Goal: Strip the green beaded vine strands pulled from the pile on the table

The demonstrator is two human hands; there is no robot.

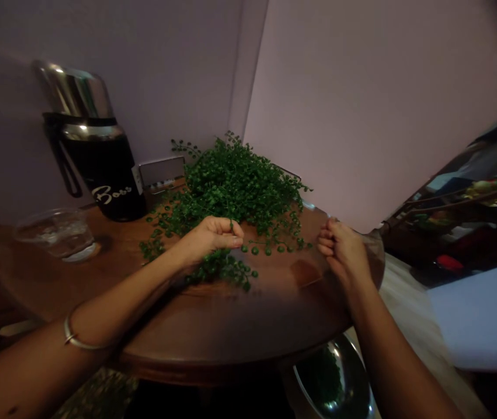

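Left hand [211,237] low over the round wooden table [248,317], arm reaching in from the lower left, thumb and fingers pinched together on one thin stem of the trailing green plant [235,186]. Loose sprigs [224,269] just under the hand. Right hand [343,251] curled closed, nothing visible inside, close to the table's right edge. Open dark wood between both hands and toward the near rim. Farther left, a steel-and-black vacuum flask [93,151] and a clear cup [56,234]. Below the rim, a steel bowl [331,378] with some green inside.
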